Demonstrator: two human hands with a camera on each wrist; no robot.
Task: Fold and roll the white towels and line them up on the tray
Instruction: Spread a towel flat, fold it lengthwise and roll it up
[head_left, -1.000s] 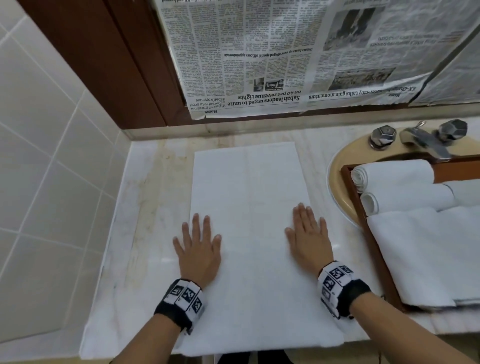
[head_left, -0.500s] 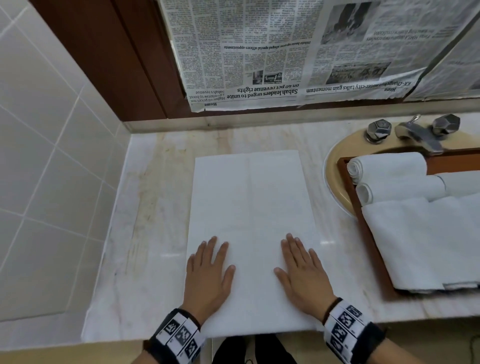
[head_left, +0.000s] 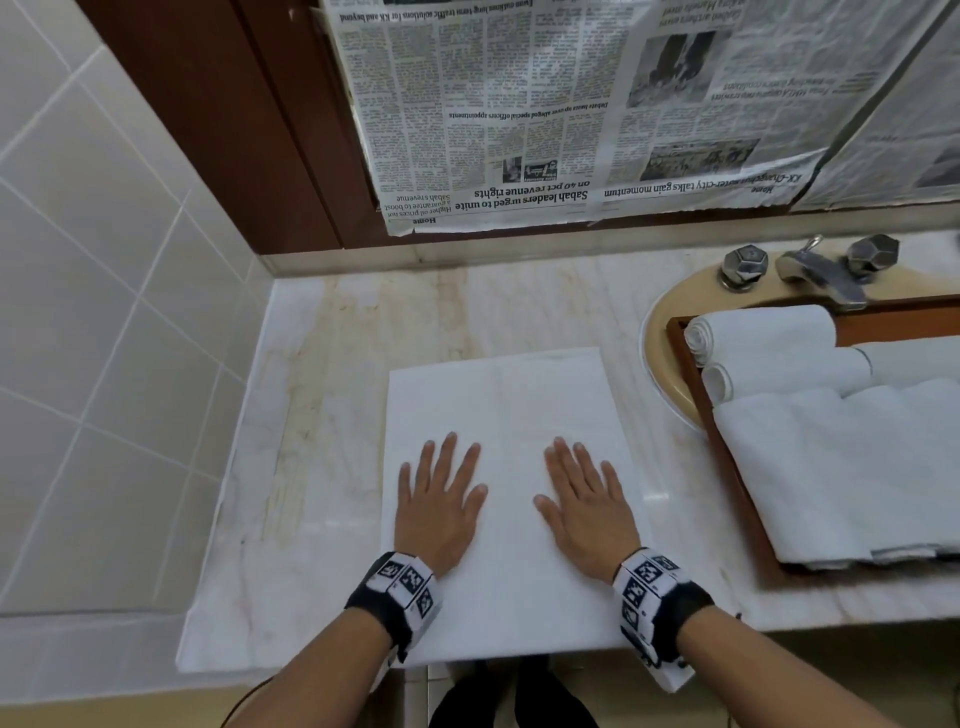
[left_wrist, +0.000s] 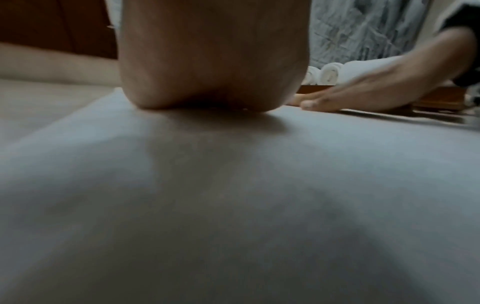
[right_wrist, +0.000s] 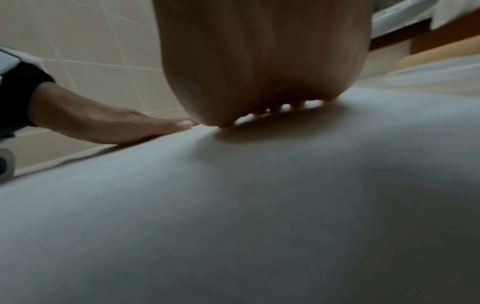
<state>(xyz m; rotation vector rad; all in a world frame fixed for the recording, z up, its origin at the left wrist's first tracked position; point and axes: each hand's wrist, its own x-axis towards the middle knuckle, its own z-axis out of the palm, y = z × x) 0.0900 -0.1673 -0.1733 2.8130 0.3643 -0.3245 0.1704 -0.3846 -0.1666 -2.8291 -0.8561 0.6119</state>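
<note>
A white towel (head_left: 506, 415) lies flat, folded into a long rectangle, on the marble counter (head_left: 332, 415). My left hand (head_left: 441, 499) presses palm-down on its near left part with straight fingers. My right hand (head_left: 587, 504) presses flat on its near right part. The towel's near end hangs over the counter edge. At the right a brown wooden tray (head_left: 727, 467) holds two rolled white towels (head_left: 763, 332) and a stack of flat folded towels (head_left: 852, 467). In the wrist views each palm (left_wrist: 213, 61) (right_wrist: 262, 61) rests on the white towel (left_wrist: 233, 205) (right_wrist: 259, 205).
The tray sits over a beige sink (head_left: 660, 364) with a metal tap (head_left: 826, 270). Newspaper (head_left: 597, 114) covers the wall behind. White tiles (head_left: 104, 312) form the left wall. Bare marble lies left of the towel.
Both hands slid toward me along the towel from its middle to its near part, staying flat, and they now lie closer together. The towel has not shifted.
</note>
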